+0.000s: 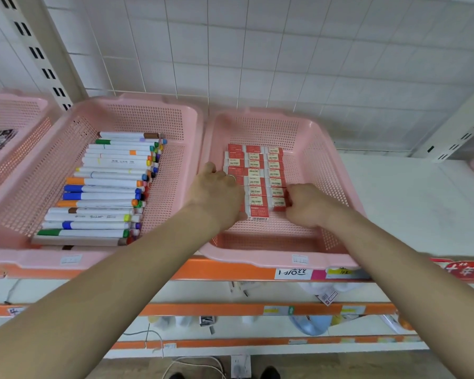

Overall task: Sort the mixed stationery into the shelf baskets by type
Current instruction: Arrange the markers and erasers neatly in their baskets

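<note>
Sitting on the white shelf (408, 192) is a pink eraser basket (257, 259) with holes in its sides. Inside it, red and white erasers (257, 184) lie flat in three neat rows, toward the back and middle of the basket floor. The left hand (216, 192) lies on top of the left row with its fingers bent down onto the erasers, and it hides part of that row. The right hand (304, 206) is curled up against the nearest eraser of the right row. I cannot tell if either hand is pinching an eraser or only touching. Just to the left of the eraser basket, touching its side, is a marker basket (25, 258), also pink. Many markers (104, 187) with caps of many colors lie in it side by side. Farther left of the eraser basket is a third pink basket (17, 110) with something black and white in it, too cut off to name. Below the eraser basket, an orange strip (225, 272) runs along the shelf edge with paper price tags (293, 273) on it. Behind the eraser basket is a white tiled wall (257, 50).
</note>
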The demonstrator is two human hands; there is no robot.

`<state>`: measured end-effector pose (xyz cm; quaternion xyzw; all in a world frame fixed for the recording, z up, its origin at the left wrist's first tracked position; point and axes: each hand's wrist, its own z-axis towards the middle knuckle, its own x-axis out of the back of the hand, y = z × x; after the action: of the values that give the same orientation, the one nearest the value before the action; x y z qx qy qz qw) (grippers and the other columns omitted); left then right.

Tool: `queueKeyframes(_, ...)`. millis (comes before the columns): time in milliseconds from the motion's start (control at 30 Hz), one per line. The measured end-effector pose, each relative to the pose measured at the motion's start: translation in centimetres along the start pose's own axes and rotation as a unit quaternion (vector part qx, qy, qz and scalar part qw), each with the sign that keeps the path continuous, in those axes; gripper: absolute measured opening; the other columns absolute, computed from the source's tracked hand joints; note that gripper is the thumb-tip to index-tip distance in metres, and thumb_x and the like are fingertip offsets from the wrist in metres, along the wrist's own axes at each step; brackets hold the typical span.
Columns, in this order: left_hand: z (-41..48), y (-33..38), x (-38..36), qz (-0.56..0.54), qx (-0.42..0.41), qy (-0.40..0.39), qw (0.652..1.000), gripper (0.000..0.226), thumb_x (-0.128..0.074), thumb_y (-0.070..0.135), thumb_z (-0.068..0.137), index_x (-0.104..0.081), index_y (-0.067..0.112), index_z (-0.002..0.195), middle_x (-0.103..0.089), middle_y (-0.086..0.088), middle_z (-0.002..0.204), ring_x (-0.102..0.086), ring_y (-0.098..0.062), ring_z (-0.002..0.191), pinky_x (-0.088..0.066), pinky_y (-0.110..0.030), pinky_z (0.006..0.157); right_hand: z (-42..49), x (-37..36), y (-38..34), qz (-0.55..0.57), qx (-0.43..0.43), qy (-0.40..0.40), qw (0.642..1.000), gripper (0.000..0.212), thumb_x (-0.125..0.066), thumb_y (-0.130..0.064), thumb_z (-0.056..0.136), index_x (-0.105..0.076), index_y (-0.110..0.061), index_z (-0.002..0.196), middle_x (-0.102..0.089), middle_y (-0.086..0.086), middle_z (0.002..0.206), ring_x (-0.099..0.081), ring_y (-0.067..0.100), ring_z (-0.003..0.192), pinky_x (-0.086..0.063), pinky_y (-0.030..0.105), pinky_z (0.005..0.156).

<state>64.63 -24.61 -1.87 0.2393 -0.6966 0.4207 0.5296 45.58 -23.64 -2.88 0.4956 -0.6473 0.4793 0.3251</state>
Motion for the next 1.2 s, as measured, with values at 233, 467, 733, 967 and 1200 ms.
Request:
queueKeyframes(233,-0.1,0.1,0.2,0.022,0.003,-0.011,1.0,0.038,-0.049,0.059,0.096,-0.063,0.024,0.103,-0.065,0.004,0.103,-0.058,-0.019,0.1,-0.032,-0.037,0.1,0.9,-0.1,0.9,0.036,-0.031,0.007,0.999,0.026,-0.064,-0.017,0.089,-0.06,-0.036,0.107,-0.059,-0.011,0.09,-0.05,0.007,0.077,-0.04,0.017,0.073)
queueKeyframes(467,0.1,0.3,0.0,0.016,0.008,-0.002,1.0,0.035,-0.047,0.059,0.096,-0.059,0.026,0.101,-0.06,0.005,0.099,-0.053,-0.018,0.095,-0.031,-0.037,0.096,0.8,-0.3,0.7,0.001,-0.008,0.001,1.0,0.034,-0.066,-0.022,0.091,-0.061,-0.028,0.124,-0.067,-0.003,0.108,-0.052,0.012,0.086,-0.04,0.022,0.079)
queueKeyframes(733,0.2,-0.5,0.0,-0.07,0.0,0.029,0.997,0.057,-0.037,0.076,0.089,-0.059,0.024,0.097,-0.06,0.003,0.094,-0.057,-0.021,0.087,-0.035,-0.04,0.092,-1.9,1.5,0.0,-0.028,0.027,0.086,0.996,0.004,-0.059,-0.025,0.092,-0.059,-0.027,0.094,-0.067,0.0,0.092,-0.06,0.018,0.079,-0.049,0.029,0.066)
queueKeyframes(967,-0.4,-0.2,0.9,-0.157,-0.007,0.106,0.982,0.054,-0.033,0.059,0.098,-0.053,0.02,0.129,-0.058,-0.002,0.134,-0.056,-0.027,0.12,-0.033,-0.041,0.106,-7.3,2.7,0.7,-0.055,0.064,0.205,0.975,0.04,-0.057,-0.031,0.093,-0.058,-0.017,0.131,-0.05,0.006,0.145,-0.04,0.027,0.136,-0.039,0.049,0.108)
queueKeyframes(1200,-1.8,4.6,4.8,-0.173,-0.011,0.139,0.975,0.063,-0.033,0.062,0.097,-0.036,0.028,0.149,-0.037,0.001,0.158,-0.038,-0.026,0.142,-0.019,-0.046,0.119,-12.5,3.2,5.7,-0.051,0.024,0.25,0.966,0.051,-0.05,-0.043,0.098,-0.042,-0.031,0.147,-0.022,-0.004,0.163,-0.02,0.026,0.149,-0.019,0.051,0.118)
